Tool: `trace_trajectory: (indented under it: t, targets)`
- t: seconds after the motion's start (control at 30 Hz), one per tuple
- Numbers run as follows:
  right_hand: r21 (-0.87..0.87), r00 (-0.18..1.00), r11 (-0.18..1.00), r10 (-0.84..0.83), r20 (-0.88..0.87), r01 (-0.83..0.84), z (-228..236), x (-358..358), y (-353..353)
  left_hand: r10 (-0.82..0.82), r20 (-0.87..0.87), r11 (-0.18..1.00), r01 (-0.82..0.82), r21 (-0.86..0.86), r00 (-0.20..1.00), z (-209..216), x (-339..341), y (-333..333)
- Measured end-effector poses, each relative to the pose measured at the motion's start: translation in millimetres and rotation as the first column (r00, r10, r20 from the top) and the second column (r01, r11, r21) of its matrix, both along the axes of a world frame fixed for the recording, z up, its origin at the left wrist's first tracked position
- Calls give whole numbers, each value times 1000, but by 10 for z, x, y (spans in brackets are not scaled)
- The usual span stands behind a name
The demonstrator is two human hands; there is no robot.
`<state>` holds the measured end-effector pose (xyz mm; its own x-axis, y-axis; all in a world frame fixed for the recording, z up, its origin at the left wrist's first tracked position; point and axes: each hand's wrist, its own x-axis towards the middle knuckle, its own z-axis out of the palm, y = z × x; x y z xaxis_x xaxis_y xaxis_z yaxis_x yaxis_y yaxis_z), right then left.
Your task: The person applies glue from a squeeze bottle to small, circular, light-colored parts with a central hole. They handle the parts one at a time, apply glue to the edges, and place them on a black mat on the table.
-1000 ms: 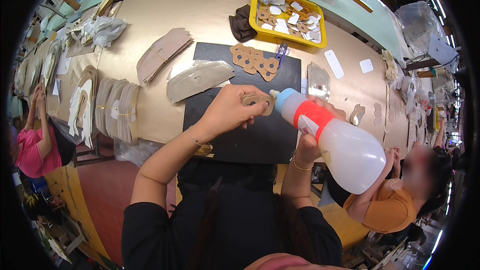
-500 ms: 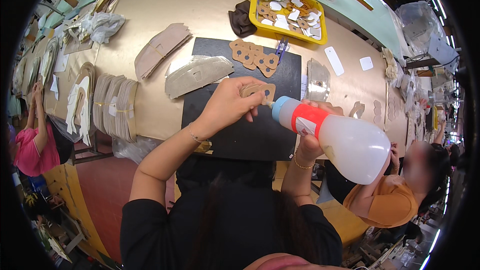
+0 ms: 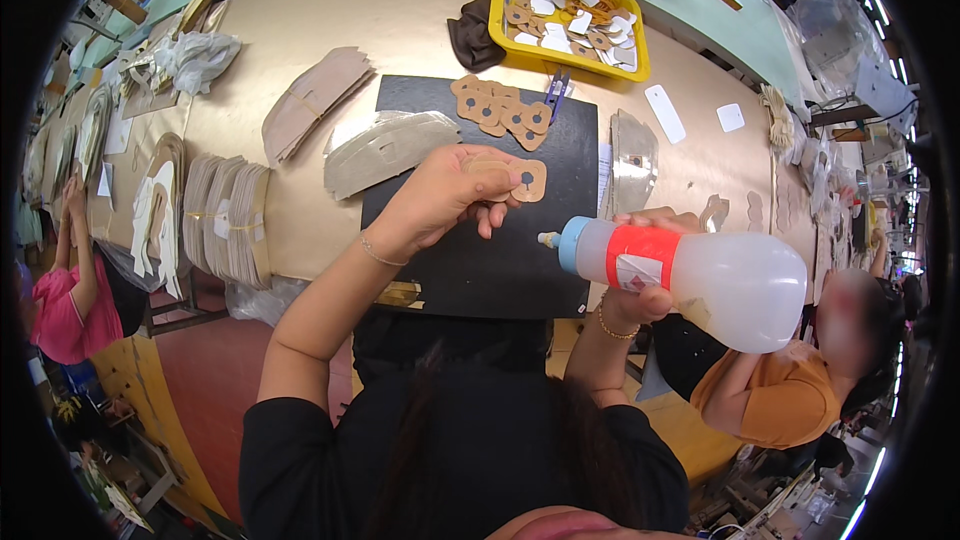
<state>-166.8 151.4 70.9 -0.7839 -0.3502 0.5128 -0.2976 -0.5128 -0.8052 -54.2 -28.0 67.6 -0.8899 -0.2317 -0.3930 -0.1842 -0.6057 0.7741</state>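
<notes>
Near part of black board (image 3: 480, 280) is lying open, leaving a hand passage. Gap is showing between left hand (image 3: 455, 195) and bottle (image 3: 740, 285); bottle blocking right side. Grey stack (image 3: 390, 152) obstructing far left, tan pieces (image 3: 502, 115) and snips (image 3: 556, 93) crowding far edge, yellow tray (image 3: 644, 58) walling off beyond.

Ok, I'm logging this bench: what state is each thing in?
Held tan pieces: pinched in the left hand.
Squeeze bottle: sideways in the right hand, nozzle apart from the held pieces.
Loose tan pieces: overlapping on the black mat.
Yellow tray: uncovered, holding small pieces.
Snips: lying at the mat's far edge.
Curved grey pieces: stacked, banded.
</notes>
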Motion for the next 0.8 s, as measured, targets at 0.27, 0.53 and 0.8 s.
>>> trace_trajectory:
  t: [0.27,0.53,0.8]
  targets:
    - [6,998,998,59,4,-59,-51,-52,38,107,12,884,-90,-460,994,-259,-411,-306]
    - [-22,998,998,62,-7,-62,-36,-119,136,129,65,905,-91,-416,989,-324,-628,-551]
    - [-18,996,996,-85,17,85,-20,-132,-5,64,-77,995,-69,-68,995,-118,-155,-181]
